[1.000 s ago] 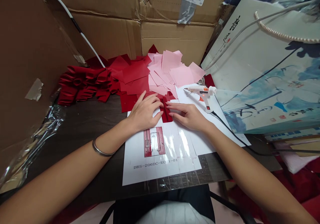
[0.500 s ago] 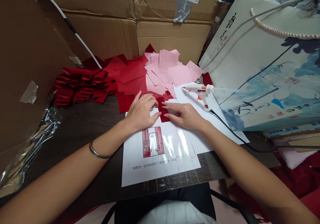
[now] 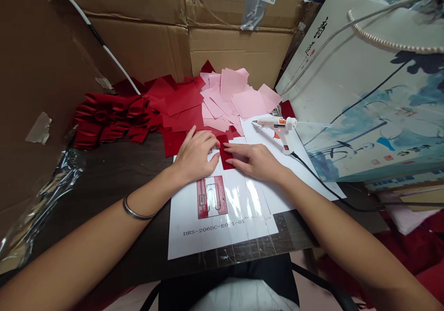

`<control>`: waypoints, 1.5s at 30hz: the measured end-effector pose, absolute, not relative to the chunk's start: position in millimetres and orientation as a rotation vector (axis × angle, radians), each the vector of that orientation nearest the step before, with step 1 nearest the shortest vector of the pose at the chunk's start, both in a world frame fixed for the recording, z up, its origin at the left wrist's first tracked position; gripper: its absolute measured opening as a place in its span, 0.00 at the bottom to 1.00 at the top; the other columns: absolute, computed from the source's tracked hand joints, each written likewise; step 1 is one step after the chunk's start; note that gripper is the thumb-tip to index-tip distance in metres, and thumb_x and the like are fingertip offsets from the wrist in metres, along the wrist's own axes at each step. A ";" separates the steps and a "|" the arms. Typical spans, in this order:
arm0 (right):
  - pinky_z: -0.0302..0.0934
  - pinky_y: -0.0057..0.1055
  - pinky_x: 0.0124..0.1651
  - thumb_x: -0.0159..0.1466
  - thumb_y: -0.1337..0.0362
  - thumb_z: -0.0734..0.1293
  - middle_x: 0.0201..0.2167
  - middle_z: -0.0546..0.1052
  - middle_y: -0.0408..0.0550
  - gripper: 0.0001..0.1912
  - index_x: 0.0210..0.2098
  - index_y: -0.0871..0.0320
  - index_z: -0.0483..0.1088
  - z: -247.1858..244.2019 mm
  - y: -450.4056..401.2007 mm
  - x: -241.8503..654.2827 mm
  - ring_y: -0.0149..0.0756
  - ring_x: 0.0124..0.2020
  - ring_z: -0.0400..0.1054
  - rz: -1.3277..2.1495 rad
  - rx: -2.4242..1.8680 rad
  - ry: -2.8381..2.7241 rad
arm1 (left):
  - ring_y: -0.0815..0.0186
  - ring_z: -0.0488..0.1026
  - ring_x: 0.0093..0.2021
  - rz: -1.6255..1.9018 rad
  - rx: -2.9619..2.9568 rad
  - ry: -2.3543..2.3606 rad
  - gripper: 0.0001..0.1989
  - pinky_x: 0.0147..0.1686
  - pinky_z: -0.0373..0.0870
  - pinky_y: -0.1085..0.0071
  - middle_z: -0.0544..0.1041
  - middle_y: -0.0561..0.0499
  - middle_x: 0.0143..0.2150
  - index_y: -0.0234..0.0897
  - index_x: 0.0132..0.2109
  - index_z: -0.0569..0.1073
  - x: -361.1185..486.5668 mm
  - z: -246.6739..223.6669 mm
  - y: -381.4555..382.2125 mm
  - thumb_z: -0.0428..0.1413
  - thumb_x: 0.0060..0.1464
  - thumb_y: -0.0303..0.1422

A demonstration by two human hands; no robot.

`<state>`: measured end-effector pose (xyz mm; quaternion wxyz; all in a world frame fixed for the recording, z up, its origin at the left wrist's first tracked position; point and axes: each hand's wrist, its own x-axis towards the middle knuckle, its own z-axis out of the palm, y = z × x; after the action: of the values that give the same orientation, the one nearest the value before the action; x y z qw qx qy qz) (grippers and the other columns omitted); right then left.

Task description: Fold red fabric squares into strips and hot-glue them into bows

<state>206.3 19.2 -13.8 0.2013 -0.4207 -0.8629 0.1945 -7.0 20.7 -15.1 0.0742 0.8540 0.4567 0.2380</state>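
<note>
The left hand point(image 3: 194, 156) and right hand point(image 3: 255, 161) lay palm down on a white laminated template sheet point(image 3: 183, 204), on either side of a narrow dark-red strip of cloth or paper point(image 3: 225, 156). The left fingers point(image 3: 204, 137) were pressed close together and lightly curved, with their tips at the strip's left edge. The right fingers point(image 3: 236, 156) were slightly spread and reached its right edge, pinching nothing visible. Placed like this, the hands seemed to be steadying the strip. A white-and-orange hot glue gun point(image 3: 279, 128) rested on a white paper sheet point(image 3: 298, 181) just beyond the right hand, apparently kept within reach. Loose pink squares point(image 3: 239, 98) and red squares point(image 3: 182, 100) were heaped beyond the hands on the dark bench point(image 3: 104, 177).
</note>
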 end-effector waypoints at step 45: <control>0.60 0.33 0.31 0.69 0.50 0.57 0.51 0.78 0.53 0.24 0.49 0.59 0.75 -1.0 -8.3 204.7 0.41 0.37 0.76 0.135 -1.025 -2.755 | 0.50 0.64 0.63 0.575 2.840 1.336 0.20 0.67 0.44 0.43 0.75 0.49 0.56 0.34 0.55 0.75 -3.7 -19.1 21.5 0.47 0.58 0.30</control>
<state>204.7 -8.3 -1.0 0.0991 -0.3466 -0.9316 0.0457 -3.7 21.5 -19.1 -0.0247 0.8897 0.4187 0.1802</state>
